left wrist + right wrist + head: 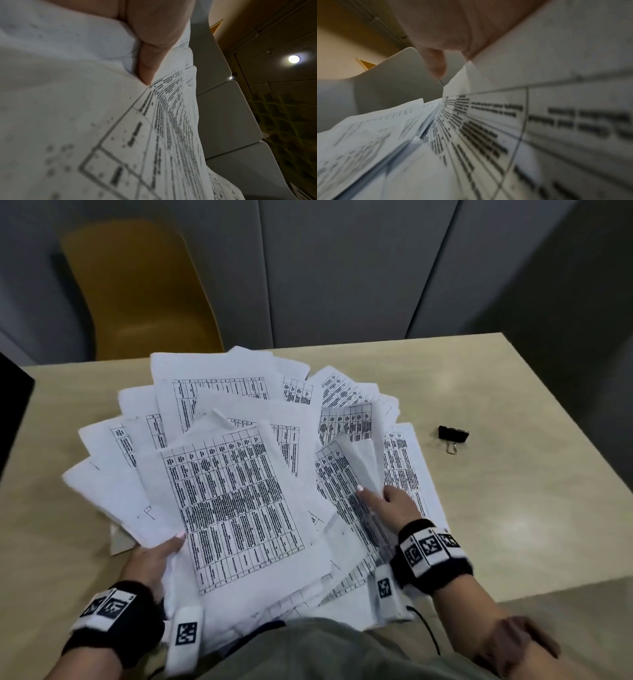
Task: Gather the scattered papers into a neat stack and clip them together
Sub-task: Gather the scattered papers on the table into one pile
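Observation:
Several white printed sheets (236,487) lie fanned in a loose, overlapping pile across the beige table (520,501). My left hand (164,549) grips the pile's near left edge, thumb on top of the front sheet and fingers hidden beneath. In the left wrist view the thumb (154,54) presses on the paper (154,135). My right hand (383,498) holds a few raised sheets (363,460) at the right of the pile, index finger stretched across a table-printed page. The right wrist view shows blurred sheets (471,135) close up. A black binder clip (452,436) lies alone on the table, right of the papers.
A yellow chair (144,292) stands behind the table's far left side, before grey wall panels (342,268). A dark object (13,412) sits at the left edge. The table's right edge runs diagonally just beyond the clip. A thin black cable (428,628) hangs near my right wrist.

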The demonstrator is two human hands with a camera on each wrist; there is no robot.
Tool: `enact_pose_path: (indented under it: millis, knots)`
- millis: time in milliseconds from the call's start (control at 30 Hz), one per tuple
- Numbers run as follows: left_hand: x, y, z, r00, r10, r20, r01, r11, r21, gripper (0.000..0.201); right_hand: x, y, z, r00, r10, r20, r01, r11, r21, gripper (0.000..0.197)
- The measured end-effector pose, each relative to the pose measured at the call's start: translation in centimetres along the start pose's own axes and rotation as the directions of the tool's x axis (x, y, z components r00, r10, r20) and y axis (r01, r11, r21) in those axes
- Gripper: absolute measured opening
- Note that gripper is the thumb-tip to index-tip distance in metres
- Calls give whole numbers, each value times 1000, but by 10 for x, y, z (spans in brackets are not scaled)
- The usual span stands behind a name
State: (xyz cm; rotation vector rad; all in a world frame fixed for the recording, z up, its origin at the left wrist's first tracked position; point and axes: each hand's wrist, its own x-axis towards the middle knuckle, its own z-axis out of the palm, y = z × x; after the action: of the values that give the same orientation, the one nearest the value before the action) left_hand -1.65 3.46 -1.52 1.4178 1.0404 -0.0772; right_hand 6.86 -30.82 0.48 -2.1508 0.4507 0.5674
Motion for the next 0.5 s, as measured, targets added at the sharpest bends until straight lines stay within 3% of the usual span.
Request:
enact_pose_path:
  millis: [100,167,233,333,500]
  knots:
    - [4,-4,-1,1000,1,8,-1,1000,-23,40,13,-4,-9,970,21,-243,-58,987,-147,49]
    - [4,-5,-2,999,26,18,-25,998,-53,39,17,-11,-16,937,90,-338,-113,992,-48,61]
    - [6,-7,-2,998,59,14,-57,995,-79,39,19,-20,-18,944,109,-310,-111,994,12,69]
    - [10,-11,-3,999,47,24,-44,991,-126,39,16,-30,-11,980,67,-186,-77,996,-45,73]
    - [10,-10,0,998,50,34,-44,987,-158,40,6,-30,11,996,85,-5,-85,996,23,57]
